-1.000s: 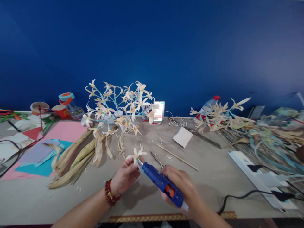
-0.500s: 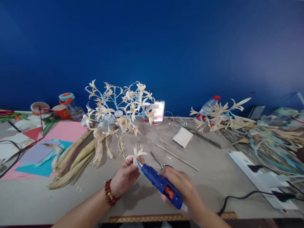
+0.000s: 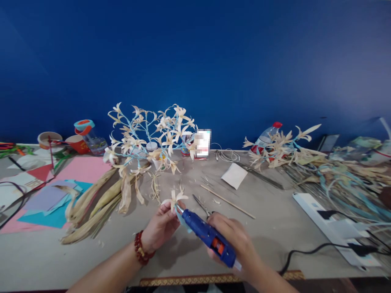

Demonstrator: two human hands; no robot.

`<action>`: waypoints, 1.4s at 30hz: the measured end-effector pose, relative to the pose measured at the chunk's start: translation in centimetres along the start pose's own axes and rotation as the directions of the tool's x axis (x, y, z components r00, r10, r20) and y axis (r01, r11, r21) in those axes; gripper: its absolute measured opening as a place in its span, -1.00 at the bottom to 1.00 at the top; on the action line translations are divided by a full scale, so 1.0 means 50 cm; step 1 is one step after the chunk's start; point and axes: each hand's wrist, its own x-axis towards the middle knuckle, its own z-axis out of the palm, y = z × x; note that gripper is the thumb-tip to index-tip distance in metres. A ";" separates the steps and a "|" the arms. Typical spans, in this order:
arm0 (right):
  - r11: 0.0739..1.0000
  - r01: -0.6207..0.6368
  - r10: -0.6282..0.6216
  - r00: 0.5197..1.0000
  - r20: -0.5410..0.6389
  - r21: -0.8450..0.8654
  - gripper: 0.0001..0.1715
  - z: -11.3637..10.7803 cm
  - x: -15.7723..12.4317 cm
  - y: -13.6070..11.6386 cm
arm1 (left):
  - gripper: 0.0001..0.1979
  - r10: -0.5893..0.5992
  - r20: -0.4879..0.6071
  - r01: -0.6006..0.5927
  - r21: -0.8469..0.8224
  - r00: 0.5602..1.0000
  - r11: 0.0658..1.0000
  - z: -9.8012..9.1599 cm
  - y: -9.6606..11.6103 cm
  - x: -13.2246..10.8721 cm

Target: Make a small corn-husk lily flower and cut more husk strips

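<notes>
Between the fingers of my left hand is a pale handmade flower with narrow petals, held upright. My right hand is wrapped round a blue hot glue gun. The gun's metal nozzle touches or nearly touches the base of the flower; I cannot tell which. A strip of light blue shows beneath the nozzle, partly hidden by the gun. Just beyond my right hand lies a pair of scissors, its handles partly covered by that hand.
Branches of pale flowers stand at the back. Dried husks and coloured paper lie left. A thin stick and folded white paper lie beyond my hands. To the right are a power strip, its black cable and wire bundles.
Both hands stay nearly in place, with the glue gun's nozzle still at the flower's base. A little more of the light blue strip shows under the gun. The view has shifted slightly.
</notes>
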 end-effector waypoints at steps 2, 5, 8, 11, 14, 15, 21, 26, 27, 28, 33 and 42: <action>1.000 -0.020 0.020 1.000 0.018 0.001 -0.84 -0.001 0.000 0.001 | -0.83 0.003 0.001 -0.003 -0.001 1.000 1.000 -0.002 -0.001 0.000; 1.000 -0.002 0.002 1.000 0.008 0.012 -0.83 0.001 0.000 0.002 | -0.83 0.011 0.003 -0.011 -0.009 1.000 1.000 -0.004 -0.002 0.001; 1.000 0.016 -0.016 1.000 0.006 0.007 -0.85 0.003 -0.001 0.002 | -0.84 0.006 0.006 -0.006 -0.012 1.000 1.000 -0.005 -0.002 0.002; 1.000 0.002 -0.002 0.999 0.034 0.003 -0.87 0.002 -0.002 0.001 | -0.85 -0.002 0.003 0.002 -0.013 1.000 1.000 -0.004 -0.001 0.001; 1.000 0.000 0.000 0.999 0.037 0.001 -0.87 -0.002 -0.002 -0.001 | -0.86 -0.002 0.011 0.002 -0.010 1.000 1.000 -0.004 -0.002 -0.001; 1.000 -0.002 0.002 0.999 0.035 -0.002 -0.86 -0.002 -0.002 -0.002 | -0.87 -0.002 0.014 0.002 -0.009 1.000 1.000 -0.004 -0.002 -0.001; 1.000 0.017 -0.017 0.999 0.030 0.005 -0.86 -0.002 -0.001 0.001 | -0.87 -0.011 0.011 0.011 -0.018 1.000 1.000 -0.008 -0.002 0.001; 1.000 -0.017 0.017 0.999 0.039 0.004 -0.87 -0.003 -0.001 0.000 | -0.90 -0.010 0.015 0.010 0.002 1.000 1.000 -0.005 -0.002 0.001; 1.000 -0.020 0.020 0.999 0.043 0.002 -0.86 -0.004 -0.001 -0.001 | -0.91 -0.007 0.013 0.007 -0.001 1.000 1.000 -0.004 -0.002 0.000; 1.000 -0.020 0.020 0.999 0.045 0.000 -0.86 -0.005 -0.001 -0.001 | -0.91 -0.002 0.013 0.002 -0.007 1.000 1.000 -0.003 -0.002 0.000; 1.000 0.012 -0.012 1.000 -0.004 0.013 -0.88 -0.001 -0.002 0.002 | -0.87 -0.005 0.015 0.005 -0.009 1.000 1.000 -0.002 -0.001 -0.001; 1.000 -0.006 0.006 1.000 0.007 -0.002 -0.83 -0.006 0.000 0.000 | -0.86 -0.020 -0.020 0.020 -0.002 1.000 1.000 -0.006 -0.002 -0.001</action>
